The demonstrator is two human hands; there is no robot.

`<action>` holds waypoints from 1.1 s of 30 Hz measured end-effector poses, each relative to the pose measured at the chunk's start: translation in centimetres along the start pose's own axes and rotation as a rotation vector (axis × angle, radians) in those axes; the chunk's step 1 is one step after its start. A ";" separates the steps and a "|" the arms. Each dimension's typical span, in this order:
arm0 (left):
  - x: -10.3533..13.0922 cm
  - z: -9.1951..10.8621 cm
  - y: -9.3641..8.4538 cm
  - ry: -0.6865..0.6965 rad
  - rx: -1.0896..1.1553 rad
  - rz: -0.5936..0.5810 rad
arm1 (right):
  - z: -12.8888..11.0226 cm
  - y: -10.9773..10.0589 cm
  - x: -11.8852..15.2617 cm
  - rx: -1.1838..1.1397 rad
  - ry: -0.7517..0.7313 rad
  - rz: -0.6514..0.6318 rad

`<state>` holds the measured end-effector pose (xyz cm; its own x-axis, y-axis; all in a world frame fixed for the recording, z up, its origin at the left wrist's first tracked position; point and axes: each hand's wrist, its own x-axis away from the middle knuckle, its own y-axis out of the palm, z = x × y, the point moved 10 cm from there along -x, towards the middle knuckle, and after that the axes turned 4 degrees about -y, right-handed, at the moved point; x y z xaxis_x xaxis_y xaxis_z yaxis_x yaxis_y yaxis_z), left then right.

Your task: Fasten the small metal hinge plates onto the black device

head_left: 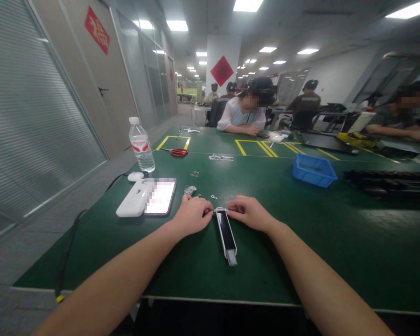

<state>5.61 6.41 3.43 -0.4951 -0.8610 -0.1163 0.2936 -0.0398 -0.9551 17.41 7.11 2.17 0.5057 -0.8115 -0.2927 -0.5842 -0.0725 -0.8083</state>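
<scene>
A long, narrow white frame with a black panel point(226, 231) lies on the green table in front of me, a grey tab point(232, 258) sticking out of its near end. At its far left corner the fingers of my left hand point(193, 214) are pinched together. My right hand point(249, 212) pinches at the far right corner. Something small and metallic shows at the fingertips on both sides, too small to name. Just beyond my left hand lie a crumpled silvery piece point(190, 190) and small rings point(213, 197).
On the left stand a water bottle point(142, 147), a white power bank point(131, 199) and a lit phone point(161, 196). Red-handled scissors point(178, 152) lie farther back. A blue bin point(314, 171) and a black rail-like part point(388, 183) are to the right. A person point(247, 109) sits opposite.
</scene>
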 end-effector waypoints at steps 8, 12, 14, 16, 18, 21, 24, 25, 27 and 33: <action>0.0 0.0 0.0 0.003 -0.002 -0.004 | -0.2 -0.2 0.0 -0.015 0.005 -0.006; 0.1 0.0 -0.1 0.003 0.000 -0.003 | 0.0 -0.1 0.0 -0.017 0.007 -0.003; 0.1 0.0 -0.1 0.002 -0.001 -0.003 | 0.0 -0.1 0.0 -0.014 0.000 0.002; 0.0 0.0 -0.1 0.002 -0.002 -0.005 | -0.1 -0.1 0.1 -0.010 -0.007 0.002; 0.0 0.0 0.0 0.002 -0.002 -0.006 | -0.1 0.0 0.1 -0.007 -0.005 -0.001; 0.0 0.0 -0.1 0.003 -0.001 -0.005 | -0.1 0.0 0.1 -0.008 -0.002 -0.003; 0.1 0.1 -0.2 0.007 0.004 -0.003 | -0.1 0.0 0.0 -0.005 -0.003 -0.004; 0.1 0.1 -0.3 0.007 0.003 -0.004 | -0.1 0.0 0.0 -0.005 -0.003 -0.004; 0.2 0.1 -0.3 -0.004 -0.004 -0.009 | -0.1 0.0 0.0 -0.006 0.000 -0.003; 0.1 -0.9 -0.6 -0.073 0.019 0.043 | -0.1 0.1 0.0 0.003 0.014 -0.018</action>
<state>4.62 6.82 3.77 -0.4213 -0.8966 -0.1364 0.3295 -0.0112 -0.9441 17.29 7.06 2.19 0.5073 -0.8181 -0.2707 -0.5732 -0.0857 -0.8150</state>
